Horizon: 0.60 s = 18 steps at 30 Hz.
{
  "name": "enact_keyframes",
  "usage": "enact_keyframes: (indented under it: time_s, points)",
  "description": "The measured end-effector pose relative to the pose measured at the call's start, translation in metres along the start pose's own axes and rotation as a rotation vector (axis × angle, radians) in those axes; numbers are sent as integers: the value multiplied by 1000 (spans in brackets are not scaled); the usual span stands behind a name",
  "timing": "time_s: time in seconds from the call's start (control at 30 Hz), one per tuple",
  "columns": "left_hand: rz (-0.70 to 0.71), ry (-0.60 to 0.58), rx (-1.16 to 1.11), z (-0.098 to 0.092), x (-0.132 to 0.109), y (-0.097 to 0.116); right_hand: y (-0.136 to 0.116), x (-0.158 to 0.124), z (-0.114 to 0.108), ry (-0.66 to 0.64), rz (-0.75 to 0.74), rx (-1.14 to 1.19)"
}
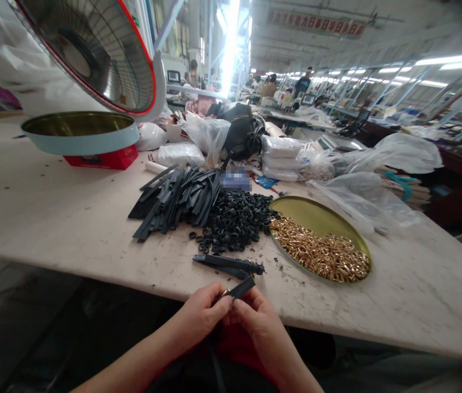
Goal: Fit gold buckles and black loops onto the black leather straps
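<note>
My left hand (202, 314) and my right hand (255, 319) meet just below the table's front edge, both pinched on one black strap (242, 287). A small gold piece shows at the strap between my fingertips. The strap's end sticks up to the right; its other end hangs down between my wrists. On the table just beyond lie finished black straps (226, 265) with fitted ends. Behind those sits a heap of small black rings (237, 218), a pile of loose black straps (177, 199) to its left, and a round gold tray (321, 215) holding several gold metal parts (323, 254).
A round heater dish (91, 49) tilts over a pale blue base (79, 136) at the back left, on a red box (103, 159). Plastic bags (382, 155) and white packets (282, 155) crowd the back. Other people work at distant benches.
</note>
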<state>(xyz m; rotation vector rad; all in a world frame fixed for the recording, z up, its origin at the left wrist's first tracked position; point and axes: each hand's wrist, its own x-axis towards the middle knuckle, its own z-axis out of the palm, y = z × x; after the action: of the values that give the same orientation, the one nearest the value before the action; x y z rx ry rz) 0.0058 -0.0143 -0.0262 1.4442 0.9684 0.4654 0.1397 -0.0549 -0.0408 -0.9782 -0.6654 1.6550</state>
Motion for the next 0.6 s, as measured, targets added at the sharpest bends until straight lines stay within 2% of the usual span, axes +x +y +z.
enact_keyframes:
  time_s: [0.13, 0.33, 0.5, 0.6]
  points:
    - [3, -25, 21, -1, -5, -3, -3, -6, 7, -45, 70, 138]
    - [7, -6, -5, -1, -12, -3, -5, -11, 12, -3, 151, 248]
    - [7, 6, -119, 2, -14, -6, -4, -14, 19, 81, 141, 271]
    - [2, 3, -163, 3, -16, -2, 0, -17, 19, 108, 64, 197]
